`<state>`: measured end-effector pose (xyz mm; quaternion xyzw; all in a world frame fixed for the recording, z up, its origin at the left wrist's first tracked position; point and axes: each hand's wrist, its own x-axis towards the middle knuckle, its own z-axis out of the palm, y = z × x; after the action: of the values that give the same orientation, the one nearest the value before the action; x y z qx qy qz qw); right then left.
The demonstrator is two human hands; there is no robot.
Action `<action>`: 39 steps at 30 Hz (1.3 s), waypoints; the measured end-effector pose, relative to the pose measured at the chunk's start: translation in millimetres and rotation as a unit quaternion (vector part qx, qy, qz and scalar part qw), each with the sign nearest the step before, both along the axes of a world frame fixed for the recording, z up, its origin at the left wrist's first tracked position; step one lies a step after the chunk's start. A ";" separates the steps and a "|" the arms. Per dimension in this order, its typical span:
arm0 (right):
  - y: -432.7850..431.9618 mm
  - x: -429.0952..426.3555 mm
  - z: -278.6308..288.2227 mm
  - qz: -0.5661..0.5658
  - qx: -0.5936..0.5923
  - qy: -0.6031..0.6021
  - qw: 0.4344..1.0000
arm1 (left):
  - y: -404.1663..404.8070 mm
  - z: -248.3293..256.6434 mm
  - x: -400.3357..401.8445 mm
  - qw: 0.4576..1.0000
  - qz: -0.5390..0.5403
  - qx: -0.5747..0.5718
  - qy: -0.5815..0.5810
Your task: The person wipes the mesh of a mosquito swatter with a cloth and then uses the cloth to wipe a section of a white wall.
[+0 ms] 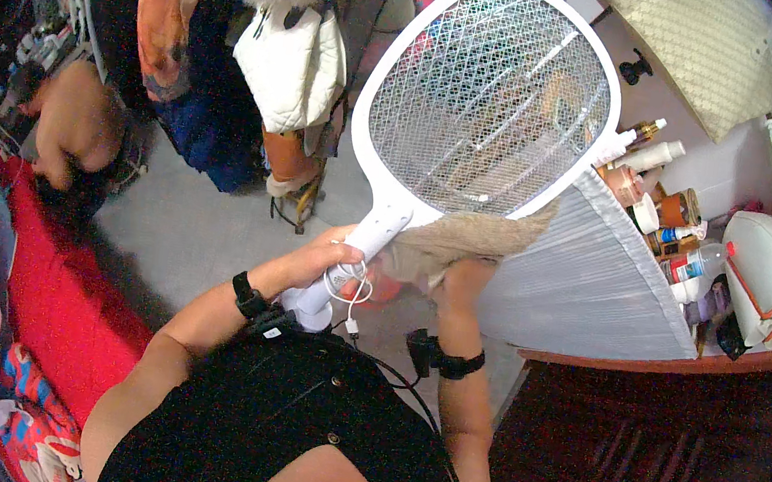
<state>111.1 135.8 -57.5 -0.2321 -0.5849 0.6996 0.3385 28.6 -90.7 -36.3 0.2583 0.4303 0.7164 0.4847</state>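
Observation:
My left hand (pixel 326 259) grips the white handle of an electric mosquito racket (pixel 379 229). Its wide mesh head points up and away from me. A thin white USB cable (pixel 354 309) is looped around the handle and hangs below my fingers. In my right hand (pixel 464 283) is a bunched beige cloth (pixel 473 236), which lies against the underside of the racket's frame near the neck. The cloth hides part of my right fingers.
To the right, bottles and jars (pixel 651 201) crowd a surface beside a pleated grey cover (pixel 570 271). White bags (pixel 761 280) stand farther right. Clothes and a white quilted item (pixel 295 71) hang ahead. Red fabric (pixel 62 288) lies at left, near a blurred bare-skinned shape (pixel 79 117).

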 end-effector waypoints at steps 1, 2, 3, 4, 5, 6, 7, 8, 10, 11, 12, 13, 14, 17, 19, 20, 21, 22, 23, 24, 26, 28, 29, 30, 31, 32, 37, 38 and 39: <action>9.6 4.8 5.8 0.005 0.053 -0.011 0.999 | 0.6 2.8 0.7 1.000 -0.007 0.000 0.017; 20.7 9.2 11.6 0.008 0.109 -0.023 0.994 | 2.4 8.2 2.2 0.999 0.003 -0.006 0.042; 32.0 15.1 17.8 0.008 0.161 -0.031 0.986 | 2.7 12.5 2.4 0.999 -0.004 -0.006 0.047; 41.0 18.6 24.6 0.011 0.209 -0.041 0.977 | -0.2 14.9 2.0 0.998 -0.022 -0.011 0.051; 51.5 21.2 33.4 0.014 0.255 -0.045 0.966 | -1.2 16.0 2.3 0.998 -0.040 -0.016 0.055; 61.7 26.4 44.0 0.011 0.298 -0.050 0.953 | 3.4 11.4 5.1 0.998 -0.011 -0.006 0.054; 71.6 30.8 54.9 0.006 0.327 -0.054 0.944 | 4.0 8.9 5.5 0.998 -0.020 -0.006 0.057; 83.9 33.0 67.0 0.003 0.358 -0.055 0.932 | 1.7 6.3 4.0 0.997 -0.031 -0.018 0.064; 109.6 42.8 92.8 -0.008 0.403 -0.061 0.913 | -0.5 2.9 -0.2 0.995 -0.074 -0.028 0.062; 121.3 45.5 104.7 -0.012 0.420 -0.066 0.905 | -2.1 1.3 -2.3 0.994 -0.084 -0.028 0.064; 129.5 47.9 113.0 -0.011 0.432 -0.070 0.899 | -6.8 -0.8 -4.4 0.990 -0.097 -0.050 0.091; 137.9 48.6 122.0 -0.011 0.444 -0.072 0.893 | -11.7 -2.8 -6.0 0.984 -0.112 -0.071 0.116; 144.9 55.7 129.4 -0.012 0.451 -0.074 0.889 | -14.3 -6.8 -8.7 0.984 -0.116 -0.068 0.118; 157.0 63.5 143.8 -0.002 0.470 -0.089 0.878 | -23.4 3.2 -17.7 0.968 -0.150 -0.116 0.164; 160.7 66.6 148.5 0.018 0.481 -0.102 0.870 | -32.5 0.7 -15.9 0.966 -0.110 -0.149 0.179; 164.0 72.8 149.2 0.024 0.490 -0.114 0.864 | -35.3 -1.1 -14.5 0.960 -0.122 -0.162 0.195; 173.5 76.4 145.2 0.028 0.501 -0.119 0.857 | -39.3 -0.2 -13.9 0.952 -0.128 -0.179 0.212; 183.1 83.3 142.6 0.027 0.512 -0.127 0.849 | -40.8 2.4 -14.9 0.945 -0.158 -0.197 0.208; 186.4 87.1 137.5 0.014 0.417 -0.166 0.893 | -42.3 1.6 -15.6 0.934 -0.176 -0.202 0.237; 166.1 79.6 153.1 0.034 0.457 -0.185 0.869 | -44.3 7.9 -12.1 0.929 -0.179 -0.208 0.248; 134.0 62.6 181.4 0.074 0.503 -0.186 0.841 | -52.3 6.8 -8.7 0.929 -0.157 -0.221 0.253; 121.7 56.4 191.9 0.128 0.531 -0.216 0.809 | -52.3 -9.0 -6.6 0.916 -0.175 -0.213 0.290; 115.3 52.6 195.8 0.152 0.540 -0.222 0.797 | -53.4 -12.3 -3.6 0.913 -0.176 -0.214 0.300; 103.7 55.7 201.1 0.176 0.526 -0.237 0.798 | -50.4 -11.9 -2.6 0.909 -0.162 -0.196 0.331; 90.1 45.8 202.7 0.225 0.489 -0.240 0.808 | -52.1 -13.3 -0.2 0.904 -0.139 -0.188 0.358; 76.2 35.7 204.4 0.270 0.450 -0.244 0.815 | -51.5 -28.9 -2.3 0.897 -0.156 -0.207 0.359; 38.8 16.9 187.1 0.359 0.558 -0.240 0.709 | -49.9 -43.0 -1.3 0.874 -0.122 -0.198 0.426; 32.7 15.2 184.1 0.388 0.561 -0.233 0.693 | -47.7 -48.1 -2.0 0.877 -0.145 -0.210 0.406; 24.0 12.9 180.9 0.396 0.562 -0.229 0.689 | -47.9 -50.2 -0.3 0.881 -0.166 -0.226 0.380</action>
<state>124.0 159.8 123.5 0.1014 -0.9656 0.2346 -0.0472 28.2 -138.6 -86.5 0.4621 0.6825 0.3556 0.4407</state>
